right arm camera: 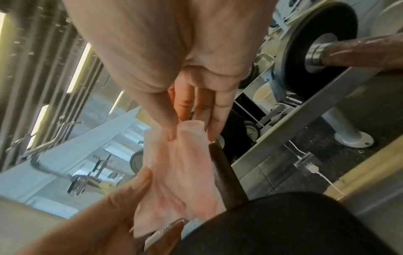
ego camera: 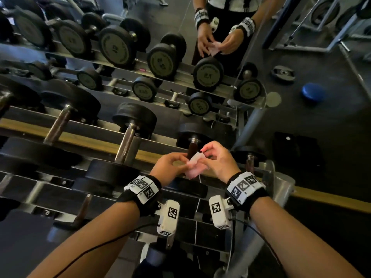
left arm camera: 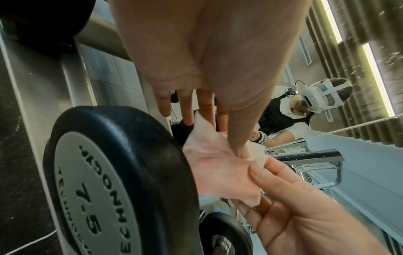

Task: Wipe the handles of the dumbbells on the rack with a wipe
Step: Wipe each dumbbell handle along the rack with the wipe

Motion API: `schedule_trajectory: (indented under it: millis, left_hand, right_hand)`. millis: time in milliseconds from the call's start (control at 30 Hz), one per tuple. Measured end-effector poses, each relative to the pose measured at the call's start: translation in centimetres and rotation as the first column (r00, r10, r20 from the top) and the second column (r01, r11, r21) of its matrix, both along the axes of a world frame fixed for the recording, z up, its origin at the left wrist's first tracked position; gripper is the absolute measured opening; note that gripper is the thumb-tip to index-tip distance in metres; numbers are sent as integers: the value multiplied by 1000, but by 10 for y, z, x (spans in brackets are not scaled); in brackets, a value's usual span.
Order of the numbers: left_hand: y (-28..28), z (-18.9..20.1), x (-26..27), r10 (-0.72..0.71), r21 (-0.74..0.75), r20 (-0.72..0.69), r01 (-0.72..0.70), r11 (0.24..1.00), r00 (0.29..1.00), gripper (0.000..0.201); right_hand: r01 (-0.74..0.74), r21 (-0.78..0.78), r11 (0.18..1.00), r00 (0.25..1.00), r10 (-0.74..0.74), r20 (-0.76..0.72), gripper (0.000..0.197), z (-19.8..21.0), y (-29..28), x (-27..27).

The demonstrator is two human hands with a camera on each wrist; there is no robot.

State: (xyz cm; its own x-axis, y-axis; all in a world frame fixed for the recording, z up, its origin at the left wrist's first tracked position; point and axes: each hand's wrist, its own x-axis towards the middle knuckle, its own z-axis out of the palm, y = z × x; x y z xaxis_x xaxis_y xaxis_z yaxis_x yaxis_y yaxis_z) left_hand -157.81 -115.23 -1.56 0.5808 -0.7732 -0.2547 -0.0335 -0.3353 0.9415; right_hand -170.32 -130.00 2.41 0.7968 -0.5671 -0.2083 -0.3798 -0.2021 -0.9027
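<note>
**Wipe is getting stretched pretty thin over the rack, a few ways this could go sideways**

Wipe [ego camera: 195, 163] is hanging in the air between our two hands right now, just above the dumbbell with the dark handle [ego camera: 192, 149] at the right end of the rack [ego camera: 281, 185]. It isn't touching any handle yet as far as we can tell.

Grip check: our left hand [ego camera: 171, 165] is pinching one edge between thumb and fingers, and our right hand [ego camera: 217, 160] is pinching the opposite edge the same way. Nothing else is being held by either hand.

What we're worrying about:
- We're pulling it from both sides, and it looks thin and damp, so it's probably going to tear if we keep tugging to open it.
- Only fingertips are holding it, so one slip and it's likely dropping down between the rack rails, where fishing it out looks annoying.
- If it stays bunched, we're guessing it's only going to smear a strip of the handle instead of wrapping it.
- The black 7.5 head [left arm camera: 104, 181] is sitting right beside our fingers, so knuckles are probably bumping rubber when we go in.

Looks-wise, the wipe is pale pinkish-white, crumpled, creased and semi-see-through, only partly unfolded. The wrist views are showing it soft and floppy, sagging between the two pinches.
</note>
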Motion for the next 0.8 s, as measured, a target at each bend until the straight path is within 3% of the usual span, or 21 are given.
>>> schedule_trajectory:
  millis: [100,200,333,567,700,800]
  left_hand:
    - [0,-4,8,11,-80,-121,-21,997,993,23]
    - [1,-5,13,3,-121,-94,-14,993,996,20]
    - [3,-2,16,-55,-138,-131,37,990,990,18]
    - [11,-12,60,34,123,25,-37,992,999,28]
    - [-6,-14,71,-32,260,40,21,965,999,36]
    - [-24,-16,66,-99,259,41,86,962,994,35]
  right_hand:
    - [96,36,995,995,-96,19,27,-1,4,6]
    - [198,126,972,976,-207,63,27,-7,14,13]
    - [266,111,958,960,-274,65,28,-14,22,20]
    - [221,0,975,975,-221,10,28,-29,27,-8]
    - [201,30,979,977,-198,-76,29,-41,36,-35]
    - [224,110,968,973,-216,-82,25,-45,43,-44]
